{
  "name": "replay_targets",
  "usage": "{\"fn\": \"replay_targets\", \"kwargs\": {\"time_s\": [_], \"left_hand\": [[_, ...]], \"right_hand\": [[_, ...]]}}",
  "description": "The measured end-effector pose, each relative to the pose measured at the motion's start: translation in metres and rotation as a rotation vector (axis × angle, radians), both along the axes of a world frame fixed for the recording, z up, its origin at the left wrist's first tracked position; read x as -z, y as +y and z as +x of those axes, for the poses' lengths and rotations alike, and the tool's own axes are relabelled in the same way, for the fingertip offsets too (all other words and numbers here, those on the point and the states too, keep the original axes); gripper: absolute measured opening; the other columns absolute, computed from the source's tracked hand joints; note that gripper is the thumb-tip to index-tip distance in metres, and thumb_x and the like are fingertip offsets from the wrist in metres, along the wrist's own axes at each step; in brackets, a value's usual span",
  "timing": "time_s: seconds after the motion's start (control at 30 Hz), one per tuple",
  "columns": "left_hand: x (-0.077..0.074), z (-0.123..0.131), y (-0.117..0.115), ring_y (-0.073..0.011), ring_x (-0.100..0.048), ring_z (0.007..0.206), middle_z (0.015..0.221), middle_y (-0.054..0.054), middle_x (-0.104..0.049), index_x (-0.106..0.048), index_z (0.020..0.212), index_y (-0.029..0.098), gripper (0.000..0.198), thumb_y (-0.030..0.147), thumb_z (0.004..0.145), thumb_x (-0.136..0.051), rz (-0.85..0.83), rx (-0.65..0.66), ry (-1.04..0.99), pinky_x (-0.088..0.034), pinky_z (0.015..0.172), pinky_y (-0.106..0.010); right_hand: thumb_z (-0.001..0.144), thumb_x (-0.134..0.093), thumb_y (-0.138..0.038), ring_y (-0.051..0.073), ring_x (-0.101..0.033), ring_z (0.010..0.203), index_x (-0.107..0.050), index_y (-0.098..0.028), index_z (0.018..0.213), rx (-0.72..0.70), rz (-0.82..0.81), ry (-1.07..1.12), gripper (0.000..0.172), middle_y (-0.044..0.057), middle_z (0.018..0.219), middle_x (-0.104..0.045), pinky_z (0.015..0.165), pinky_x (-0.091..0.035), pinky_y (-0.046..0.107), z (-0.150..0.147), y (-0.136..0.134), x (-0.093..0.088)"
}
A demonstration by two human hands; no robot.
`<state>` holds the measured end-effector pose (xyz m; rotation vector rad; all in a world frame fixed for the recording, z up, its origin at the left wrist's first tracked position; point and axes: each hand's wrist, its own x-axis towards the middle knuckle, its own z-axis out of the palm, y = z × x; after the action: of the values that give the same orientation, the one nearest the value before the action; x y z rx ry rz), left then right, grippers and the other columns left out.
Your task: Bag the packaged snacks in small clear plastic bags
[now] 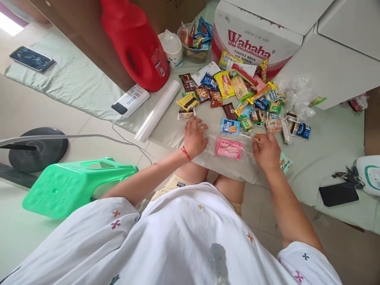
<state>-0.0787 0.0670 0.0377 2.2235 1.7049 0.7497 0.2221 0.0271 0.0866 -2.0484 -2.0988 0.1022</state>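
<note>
A piece of clear plastic film (247, 149) lies at the table's front edge; whether it is a sheet or a bag I cannot tell. On or inside it rests a pink wafer packet (228, 149), with a blue snack packet (230, 126) just behind. My left hand (194, 137), a red string on its wrist, is closed with curled fingers at the film's left edge. At the right edge my right hand (266, 151) pinches the film, its fingertips near the snack pile. A pale green packet (285, 162) lies partly behind my right wrist.
Many wrapped snacks (225, 84) are heaped before a Wahaba carton (252, 43). To the left are a clear plastic roll (157, 111), a red jug (136, 47), a paper cup (171, 49) and a snack tub (196, 51). A phone (338, 194) lies right; a green stool (74, 190) stands left.
</note>
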Motion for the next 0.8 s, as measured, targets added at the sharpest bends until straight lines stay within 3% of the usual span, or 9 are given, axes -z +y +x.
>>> {"fn": "replay_targets", "kwargs": {"time_s": [0.07, 0.13, 0.27, 0.37, 0.5, 0.57, 0.63, 0.73, 0.8], "left_hand": [[-0.007, 0.002, -0.011, -0.0383, -0.036, 0.148, 0.142, -0.016, -0.054, -0.066, 0.117, 0.018, 0.040, 0.015, 0.077, -0.068, 0.124, 0.030, -0.002, -0.032, 0.119, -0.057], [-0.012, 0.005, -0.023, -0.0339, -0.045, 0.140, 0.135, -0.013, -0.061, -0.069, 0.116, 0.022, 0.031, 0.017, 0.086, -0.062, 0.217, 0.150, 0.000, -0.033, 0.114, -0.054], [-0.010, 0.022, -0.036, -0.0249, -0.059, 0.114, 0.109, -0.007, -0.072, -0.073, 0.114, 0.028, 0.025, 0.026, 0.101, -0.051, 0.164, 0.528, 0.101, -0.038, 0.098, -0.044], [-0.003, 0.033, -0.031, -0.0244, -0.059, 0.099, 0.100, -0.009, -0.072, -0.073, 0.121, 0.026, 0.031, 0.026, 0.104, -0.048, 0.012, 0.529, 0.177, -0.038, 0.087, -0.041], [0.005, 0.031, -0.023, -0.0250, -0.058, 0.095, 0.100, -0.009, -0.072, -0.076, 0.112, 0.024, 0.028, 0.022, 0.099, -0.052, -0.086, 0.491, 0.039, -0.040, 0.084, -0.040], [0.008, 0.022, -0.021, -0.0235, -0.058, 0.094, 0.096, -0.008, -0.071, -0.075, 0.100, 0.022, 0.023, 0.017, 0.093, -0.054, -0.075, 0.412, -0.117, -0.043, 0.088, -0.040], [0.009, 0.012, -0.018, -0.0223, -0.058, 0.093, 0.094, -0.007, -0.068, -0.070, 0.094, 0.020, 0.017, 0.014, 0.090, -0.055, -0.043, 0.189, -0.283, -0.045, 0.092, -0.040], [0.004, 0.008, -0.008, -0.0233, -0.060, 0.103, 0.107, -0.009, -0.066, -0.065, 0.110, 0.019, 0.018, 0.025, 0.097, -0.053, -0.066, -0.221, -0.431, -0.047, 0.095, -0.039], [-0.004, 0.013, -0.002, -0.0259, -0.060, 0.114, 0.119, -0.012, -0.066, -0.060, 0.127, 0.018, 0.034, 0.038, 0.102, -0.052, -0.161, -0.298, -0.391, -0.046, 0.100, -0.040]], "right_hand": [[0.097, -0.056, -0.037, 0.036, -0.051, 0.124, -0.063, -0.015, 0.139, -0.156, 0.057, 0.010, 0.048, 0.019, 0.130, -0.062, 0.103, -0.044, 0.048, -0.014, 0.016, -0.003], [0.094, -0.063, -0.038, 0.039, -0.044, 0.131, -0.061, -0.014, 0.143, -0.275, 0.011, -0.004, 0.055, 0.020, 0.132, -0.063, 0.107, -0.040, 0.052, -0.026, 0.035, -0.001], [0.093, -0.063, -0.030, 0.034, -0.057, 0.111, -0.076, -0.015, 0.110, -0.366, -0.159, 0.027, 0.026, 0.015, 0.103, -0.071, 0.096, -0.044, 0.044, -0.036, 0.063, 0.002], [0.098, -0.055, -0.026, 0.025, -0.061, 0.094, -0.076, -0.016, 0.104, -0.456, -0.134, 0.131, 0.024, 0.010, 0.096, -0.071, 0.083, -0.045, 0.035, -0.031, 0.060, -0.002], [0.103, -0.049, -0.023, 0.025, -0.058, 0.094, -0.076, -0.021, 0.120, -0.652, -0.131, 0.041, 0.033, 0.009, 0.092, -0.067, 0.078, -0.042, 0.033, -0.028, 0.022, -0.001], [0.102, -0.048, -0.018, 0.025, -0.057, 0.096, -0.072, -0.024, 0.132, -0.706, -0.200, -0.045, 0.039, 0.009, 0.094, -0.068, 0.079, -0.042, 0.032, -0.030, 0.000, 0.005], [0.102, -0.048, -0.014, 0.025, -0.057, 0.098, -0.067, -0.026, 0.141, -0.707, -0.251, -0.112, 0.046, 0.009, 0.099, -0.069, 0.082, -0.043, 0.033, -0.034, -0.016, 0.011], [0.099, -0.047, -0.008, 0.026, -0.058, 0.101, -0.058, -0.029, 0.151, -0.710, -0.292, -0.176, 0.057, 0.009, 0.103, -0.071, 0.088, -0.044, 0.035, -0.044, -0.023, 0.014], [0.097, -0.048, -0.006, 0.027, -0.058, 0.104, -0.055, -0.029, 0.155, -0.730, -0.312, -0.204, 0.062, 0.010, 0.110, -0.072, 0.090, -0.045, 0.036, -0.050, -0.021, 0.010]]}}
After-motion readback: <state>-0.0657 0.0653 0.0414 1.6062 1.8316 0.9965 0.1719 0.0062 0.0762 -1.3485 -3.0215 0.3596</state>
